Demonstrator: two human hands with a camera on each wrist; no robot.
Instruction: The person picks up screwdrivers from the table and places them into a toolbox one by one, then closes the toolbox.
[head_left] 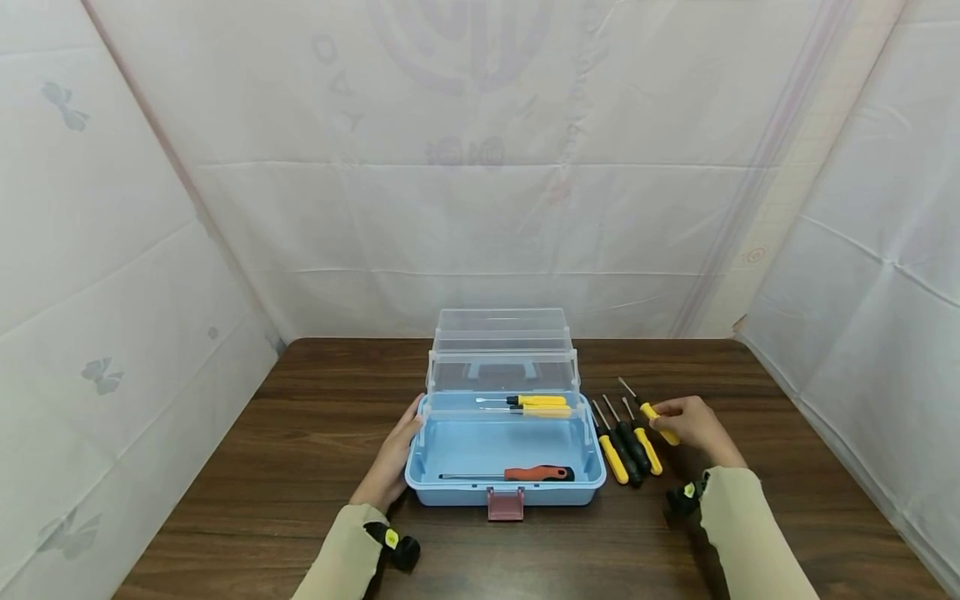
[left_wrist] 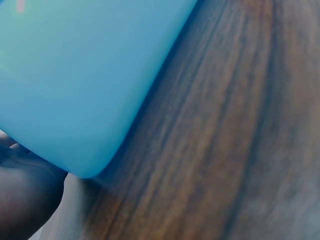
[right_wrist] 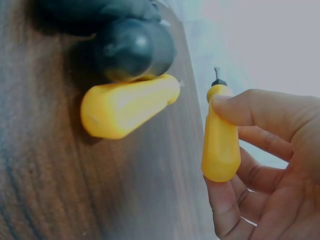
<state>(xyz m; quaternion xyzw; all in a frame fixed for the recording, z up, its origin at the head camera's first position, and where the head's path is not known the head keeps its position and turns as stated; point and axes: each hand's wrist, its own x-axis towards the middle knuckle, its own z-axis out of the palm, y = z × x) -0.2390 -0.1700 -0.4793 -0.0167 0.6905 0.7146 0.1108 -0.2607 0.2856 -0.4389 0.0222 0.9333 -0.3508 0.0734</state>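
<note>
Inspecting remotely, I find the right hand (head_left: 696, 423) pinching a screwdriver (head_left: 647, 408), presumably light and stiff, best held by its handle (right_wrist: 220, 147); left hand (head_left: 393, 458), grip unclear.

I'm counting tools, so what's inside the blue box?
Inside the box: an orange screwdriver in front, two yellow screwdrivers toward the back. Anything directly beneath them is covered.

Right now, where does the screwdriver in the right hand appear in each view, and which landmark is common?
Head: the screwdriver, right of the blue toolbox, in the right hand.
Left wrist: not in this picture.
Right wrist: right of centre, its yellow handle held by the fingers.
Shared landmark: the brown wooden table.
</note>
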